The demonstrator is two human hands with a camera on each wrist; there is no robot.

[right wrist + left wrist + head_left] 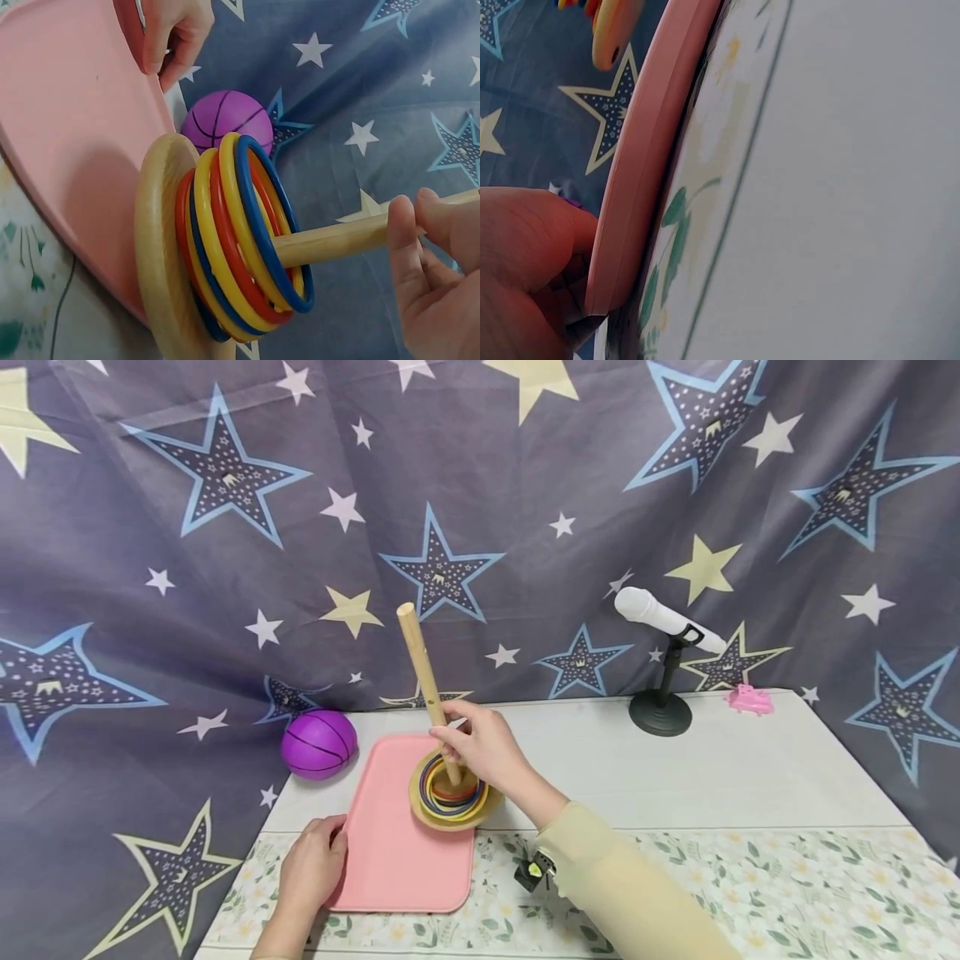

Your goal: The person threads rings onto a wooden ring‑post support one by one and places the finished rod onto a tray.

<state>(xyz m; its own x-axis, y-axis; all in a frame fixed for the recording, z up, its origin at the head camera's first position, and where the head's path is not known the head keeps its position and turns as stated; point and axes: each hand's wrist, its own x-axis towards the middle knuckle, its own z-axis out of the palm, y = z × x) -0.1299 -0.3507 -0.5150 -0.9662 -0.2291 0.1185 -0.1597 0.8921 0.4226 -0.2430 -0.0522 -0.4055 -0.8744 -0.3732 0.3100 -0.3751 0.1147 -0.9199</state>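
Note:
My right hand (483, 747) pinches the wooden post (422, 660) of a ring-toss stand between thumb and fingers. Its round wooden base (161, 247) hangs tilted over the right part of a pink tray (397, 872), casting a shadow there. Several blue, yellow and red rings (225, 240) are stacked around the post just above the base. At the tray's left edge, my left hand (311, 864) grips the rim; the left wrist view shows the fingers (547, 247) against the rim, partly hidden behind it.
A purple ball (318, 744) sits behind the tray at the left. Farther right stand a white microphone (667, 618) on a black stand (660, 712) and a small pink toy (750, 699). A star-patterned curtain (495, 468) closes off the table's back.

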